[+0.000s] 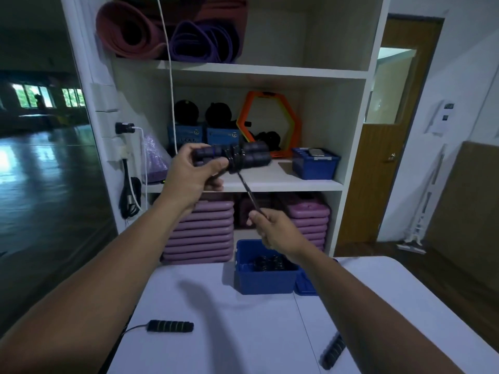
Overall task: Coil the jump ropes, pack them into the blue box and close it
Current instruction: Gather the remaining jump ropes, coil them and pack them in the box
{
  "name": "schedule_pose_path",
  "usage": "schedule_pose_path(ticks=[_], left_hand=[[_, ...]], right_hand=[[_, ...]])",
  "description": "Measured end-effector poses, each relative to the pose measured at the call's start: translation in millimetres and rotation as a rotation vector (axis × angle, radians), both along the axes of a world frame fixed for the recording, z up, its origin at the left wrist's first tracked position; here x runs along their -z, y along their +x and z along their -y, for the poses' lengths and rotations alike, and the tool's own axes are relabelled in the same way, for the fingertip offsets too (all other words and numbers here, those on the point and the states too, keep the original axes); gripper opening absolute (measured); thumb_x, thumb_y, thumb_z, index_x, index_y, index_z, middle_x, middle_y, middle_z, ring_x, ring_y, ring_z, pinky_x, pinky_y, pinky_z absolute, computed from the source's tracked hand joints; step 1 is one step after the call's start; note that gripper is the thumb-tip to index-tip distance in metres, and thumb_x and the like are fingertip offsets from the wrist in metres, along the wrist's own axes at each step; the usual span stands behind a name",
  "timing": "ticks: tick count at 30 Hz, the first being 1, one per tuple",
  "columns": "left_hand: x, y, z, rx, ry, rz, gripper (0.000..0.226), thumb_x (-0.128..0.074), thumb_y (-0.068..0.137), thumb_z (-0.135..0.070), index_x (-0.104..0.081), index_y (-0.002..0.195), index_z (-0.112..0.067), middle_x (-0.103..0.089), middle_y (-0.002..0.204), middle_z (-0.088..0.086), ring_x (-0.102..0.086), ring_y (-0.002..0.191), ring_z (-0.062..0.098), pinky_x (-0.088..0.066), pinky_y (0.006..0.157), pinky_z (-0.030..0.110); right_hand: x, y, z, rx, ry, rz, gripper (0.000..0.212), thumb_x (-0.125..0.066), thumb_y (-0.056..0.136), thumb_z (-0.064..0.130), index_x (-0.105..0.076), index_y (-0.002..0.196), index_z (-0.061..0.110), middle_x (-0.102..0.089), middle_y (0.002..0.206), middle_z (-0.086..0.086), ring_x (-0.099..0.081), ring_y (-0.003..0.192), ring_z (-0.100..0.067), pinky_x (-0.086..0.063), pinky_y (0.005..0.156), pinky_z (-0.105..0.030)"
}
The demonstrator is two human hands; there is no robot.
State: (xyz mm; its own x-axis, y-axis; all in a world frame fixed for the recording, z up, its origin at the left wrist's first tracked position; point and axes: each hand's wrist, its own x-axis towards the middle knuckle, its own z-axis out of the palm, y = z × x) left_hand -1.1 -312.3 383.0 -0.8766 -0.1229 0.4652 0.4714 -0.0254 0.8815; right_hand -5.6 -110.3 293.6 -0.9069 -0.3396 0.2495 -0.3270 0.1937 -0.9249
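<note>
Your left hand (pixel 193 172) raised at shelf height, fingers wrapped tight round paired jump rope handles (pixel 232 157), cord coiled round their middle. Your right hand (pixel 272 230) lower, arm stretched forward, fingertips pinching loose cord end (pixel 249 194), pulled taut from bundle. Blue box (pixel 266 276) open on white table (pixel 243 333), below right hand, coiled ropes inside. Two more handles (pixel 170 326) lie on table.

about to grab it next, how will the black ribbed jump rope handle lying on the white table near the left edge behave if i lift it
The black ribbed jump rope handle looks stiff and probably light, being short and foam-like. Its round shape suggests it may roll if nudged sideways on the white table. The thin black cord at its end curves off the table's edge, so it will likely dangle limply and drag.
</note>
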Motion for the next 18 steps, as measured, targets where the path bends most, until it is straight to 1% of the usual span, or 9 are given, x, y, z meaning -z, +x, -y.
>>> schedule_pose_path(ticks=[1,3,5,7,9,11,13,16,18], left_hand=[[-0.2,-8.8,4.9,-0.120,-0.064,-0.033,0.043,-0.080,0.083,-0.015,-0.053,0.116,-0.013,-0.068,0.100,0.015,-0.065,0.053,0.017,-0.057,0.053,0.027],[5.5,-21.8,16.3,-0.356,-0.356,-0.100,0.044,-0.079,0.084,-0.021,-0.052,0.118,-0.014,-0.067,0.099,0.005,-0.064,0.057,0.012,-0.054,0.057,0.020],[19.0,-28.6,22.4,-0.452,-0.741,-0.169,0.043,-0.077,0.085,-0.024,-0.052,0.120,-0.017,-0.065,0.104,0.001,-0.064,0.077,0.016,-0.050,0.071,0.024],[32.3,-31.0,25.5,-0.369,-1.007,-0.176,0.042,-0.075,0.087,-0.023,-0.051,0.121,-0.023,-0.064,0.112,0.003,-0.064,0.092,0.021,-0.049,0.079,0.032],[38.7,-26.7,27.0,-0.174,-1.106,-0.098,0.040,-0.074,0.088,-0.022,-0.050,0.119,-0.030,-0.063,0.113,-0.001,-0.064,0.096,0.019,-0.050,0.079,0.034],[39.9,-15.2,25.6,0.120,-1.068,0.006,0.040,-0.076,0.086,-0.022,-0.050,0.114,-0.034,-0.065,0.109,-0.003,-0.066,0.096,0.017,-0.056,0.082,0.037],[39.8,-0.1,19.7,0.377,-0.956,0.083,0.041,-0.078,0.085,-0.020,-0.052,0.115,-0.032,-0.065,0.112,0.000,-0.067,0.095,0.015,-0.058,0.079,0.035],[32.1,20.5,10.0,0.510,-0.772,0.092,0.043,-0.078,0.082,-0.018,-0.055,0.119,-0.022,-0.061,0.112,0.008,-0.062,0.090,0.017,-0.056,0.079,0.034],[26.9,29.8,8.6,0.569,-0.571,0.112,0.045,-0.074,0.081,-0.012,-0.054,0.121,-0.010,-0.059,0.105,0.011,-0.060,0.084,0.020,-0.056,0.074,0.032]], right_hand=[[0.5,2.2,2.2,0.001,0.051,-0.013,0.029,-0.046,0.103,0.031,-0.057,0.089,0.009,-0.038,0.054,0.009,-0.029,0.043,-0.006,-0.025,0.042,-0.021],[-3.8,3.9,3.3,0.045,0.201,-0.104,0.034,-0.045,0.103,0.033,-0.057,0.086,0.006,-0.040,0.055,0.013,-0.032,0.045,-0.001,-0.028,0.047,-0.022],[-14.8,5.9,2.6,0.080,0.379,-0.253,0.036,-0.045,0.103,0.033,-0.057,0.086,0.003,-0.045,0.059,0.011,-0.038,0.051,-0.003,-0.032,0.052,-0.026],[-28.2,7.5,-2.0,0.102,0.562,-0.401,0.031,-0.045,0.103,0.033,-0.059,0.087,0.012,-0.055,0.066,0.007,-0.049,0.058,-0.010,-0.039,0.056,-0.031],[-40.2,3.5,-12.8,0.199,0.680,-0.502,0.026,-0.045,0.102,0.036,-0.061,0.092,0.019,-0.064,0.079,0.002,-0.058,0.070,-0.017,-0.045,0.062,-0.035],[-50.1,-4.1,-25.8,0.288,0.704,-0.559,0.023,-0.048,0.100,0.039,-0.065,0.098,0.023,-0.067,0.087,0.001,-0.060,0.079,-0.018,-0.050,0.067,-0.038],[-56.4,-8.6,-34.1,0.254,0.661,-0.570,0.021,-0.054,0.097,0.039,-0.068,0.096,0.023,-0.069,0.086,0.004,-0.061,0.080,-0.015,-0.052,0.071,-0.039],[-58.6,-7.1,-36.9,0.109,0.393,-0.414,0.017,-0.063,0.093,0.030,-0.071,0.092,0.015,-0.068,0.080,0.008,-0.061,0.072,-0.002,-0.049,0.067,-0.022],[-53.7,-4.8,-41.5,0.052,0.225,-0.302,0.017,-0.063,0.093,0.025,-0.071,0.093,0.010,-0.068,0.079,-0.001,-0.061,0.073,-0.006,-0.049,0.067,-0.021]])
